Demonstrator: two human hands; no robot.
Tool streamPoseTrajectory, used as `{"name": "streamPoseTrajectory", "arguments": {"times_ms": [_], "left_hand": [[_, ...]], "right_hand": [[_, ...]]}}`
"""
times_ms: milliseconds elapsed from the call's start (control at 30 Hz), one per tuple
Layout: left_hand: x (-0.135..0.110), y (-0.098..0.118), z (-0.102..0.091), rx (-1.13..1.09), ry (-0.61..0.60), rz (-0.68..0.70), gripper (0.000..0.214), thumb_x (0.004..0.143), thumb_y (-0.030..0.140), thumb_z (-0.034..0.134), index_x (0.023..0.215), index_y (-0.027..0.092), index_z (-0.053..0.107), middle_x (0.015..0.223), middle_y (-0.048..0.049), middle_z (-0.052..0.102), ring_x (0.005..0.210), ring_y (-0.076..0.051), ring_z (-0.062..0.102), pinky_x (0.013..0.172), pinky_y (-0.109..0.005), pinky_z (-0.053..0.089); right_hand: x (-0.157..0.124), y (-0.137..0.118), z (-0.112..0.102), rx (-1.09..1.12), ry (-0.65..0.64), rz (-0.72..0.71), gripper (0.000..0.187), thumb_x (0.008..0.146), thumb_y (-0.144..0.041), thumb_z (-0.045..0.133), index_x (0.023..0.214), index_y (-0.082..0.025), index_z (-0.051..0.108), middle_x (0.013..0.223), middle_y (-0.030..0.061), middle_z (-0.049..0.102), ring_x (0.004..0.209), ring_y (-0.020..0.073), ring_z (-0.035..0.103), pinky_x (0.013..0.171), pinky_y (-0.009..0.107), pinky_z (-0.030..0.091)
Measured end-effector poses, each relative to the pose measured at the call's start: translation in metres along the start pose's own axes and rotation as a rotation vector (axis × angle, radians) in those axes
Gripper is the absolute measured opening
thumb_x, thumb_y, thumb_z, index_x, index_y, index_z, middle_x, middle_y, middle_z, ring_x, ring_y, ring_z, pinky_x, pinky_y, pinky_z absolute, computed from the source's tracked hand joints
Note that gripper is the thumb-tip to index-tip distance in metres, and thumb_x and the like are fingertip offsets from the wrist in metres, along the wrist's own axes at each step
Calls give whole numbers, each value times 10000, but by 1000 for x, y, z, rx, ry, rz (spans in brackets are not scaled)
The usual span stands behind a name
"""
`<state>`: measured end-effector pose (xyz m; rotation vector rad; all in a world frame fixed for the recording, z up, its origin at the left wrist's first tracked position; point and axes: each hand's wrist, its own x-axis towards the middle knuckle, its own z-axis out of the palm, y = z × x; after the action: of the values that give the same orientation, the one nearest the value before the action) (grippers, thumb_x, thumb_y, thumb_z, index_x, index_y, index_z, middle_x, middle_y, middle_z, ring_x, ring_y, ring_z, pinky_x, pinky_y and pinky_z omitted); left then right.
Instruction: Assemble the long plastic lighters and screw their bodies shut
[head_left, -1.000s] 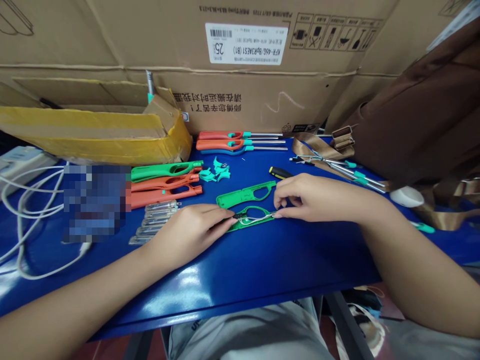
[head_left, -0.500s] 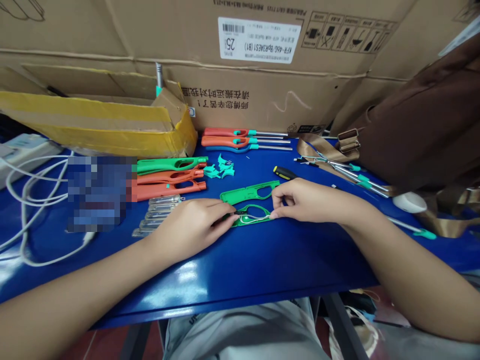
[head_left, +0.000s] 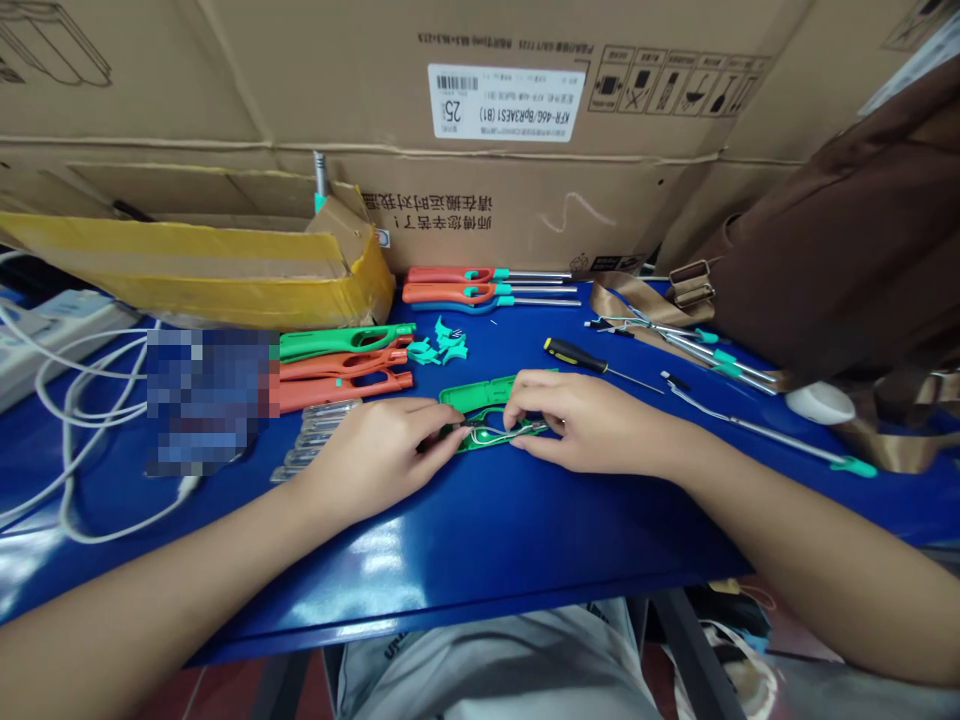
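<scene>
A green lighter half-shell lies open side up on the table, with thin pale wires running through it. My left hand is closed around its left end, thumb and fingers pinched there; a small dark part shows at the fingertips. Over the right part of the shell, my right hand curls its fingers and thumb onto the wires, partly hiding them. Just behind lies a second green half-shell, its right end covered by my right hand. Several clear tubes lie beside my left hand.
A screwdriver and a metal lighter rod lie to the right. Behind are teal triggers, green and orange lighter shells and whole lighters. A yellow-taped box, white cables and a brown bag border the table.
My right hand has moved left along the half-shell, and its fingers now cover more of the wires. My left hand stays at the left end. The view has tilted slightly up.
</scene>
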<state>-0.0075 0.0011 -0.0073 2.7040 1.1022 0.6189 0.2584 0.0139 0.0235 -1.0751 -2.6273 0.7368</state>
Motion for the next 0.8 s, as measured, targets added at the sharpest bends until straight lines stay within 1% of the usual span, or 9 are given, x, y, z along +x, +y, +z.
{"name": "streamPoseTrajectory", "arguments": {"times_ms": [67, 133, 233, 367, 533, 600, 733, 800], "left_hand": [[0, 1, 0, 3, 6, 1, 256, 1034, 347, 560, 1039, 172, 748, 896, -40, 783, 706, -163, 715, 639, -263, 501], [-1, 3, -1, 6, 10, 0, 246, 1031, 342, 567, 1073, 172, 740, 860, -31, 771, 671, -153, 697, 616, -256, 485], [0, 5, -2, 8, -2, -13, 219, 1023, 331, 583, 1088, 177, 724, 783, -7, 732, 620, -137, 659, 585, -245, 452], [1, 7, -3, -10, 3, -26, 152, 989, 281, 624, 1072, 182, 703, 717, 27, 680, 556, -114, 594, 524, -226, 383], [0, 7, -4, -31, -8, -50, 131, 958, 233, 643, 1071, 184, 684, 666, 55, 631, 523, -97, 543, 510, -208, 347], [0, 7, -4, -40, -13, -58, 124, 961, 230, 639, 1067, 185, 684, 650, 60, 619, 510, -94, 525, 503, -207, 334], [1, 8, -4, -51, 1, -60, 121, 973, 239, 634, 1067, 188, 692, 643, 63, 618, 499, -91, 508, 504, -209, 327], [1, 8, -3, -54, 10, -54, 116, 975, 236, 639, 1062, 191, 701, 651, 60, 630, 502, -91, 510, 510, -210, 330]], "right_hand": [[1, 0, 2, 0, -4, -10, 88, 926, -177, 638, 1003, -200, 672, 1067, 41, 652, 869, 166, 595, 751, 284, 414], [1, 0, 3, 13, -6, -15, 67, 930, -164, 635, 982, -196, 663, 1051, 39, 652, 861, 163, 590, 747, 283, 413], [1, 0, 2, 29, -13, -24, 64, 924, -148, 639, 971, -186, 660, 1027, 32, 644, 794, 139, 561, 715, 271, 402], [1, 0, 0, 46, -13, -39, 68, 919, -124, 640, 959, -172, 666, 992, 12, 633, 668, 97, 482, 664, 256, 379], [2, 2, 0, 70, 26, -55, 100, 895, -85, 655, 948, -170, 659, 922, -12, 625, 644, 90, 454, 650, 246, 373], [1, 2, -2, 76, 5, -77, 88, 898, -90, 656, 942, -166, 664, 923, -10, 618, 628, 83, 452, 643, 246, 377], [-2, -1, -9, 67, -94, -115, 94, 903, -94, 650, 928, -166, 704, 964, 2, 614, 629, 74, 473, 630, 241, 386], [-3, -2, -11, 64, -109, -114, 105, 906, -95, 644, 923, -165, 721, 973, 5, 618, 630, 71, 480, 626, 236, 392]]}}
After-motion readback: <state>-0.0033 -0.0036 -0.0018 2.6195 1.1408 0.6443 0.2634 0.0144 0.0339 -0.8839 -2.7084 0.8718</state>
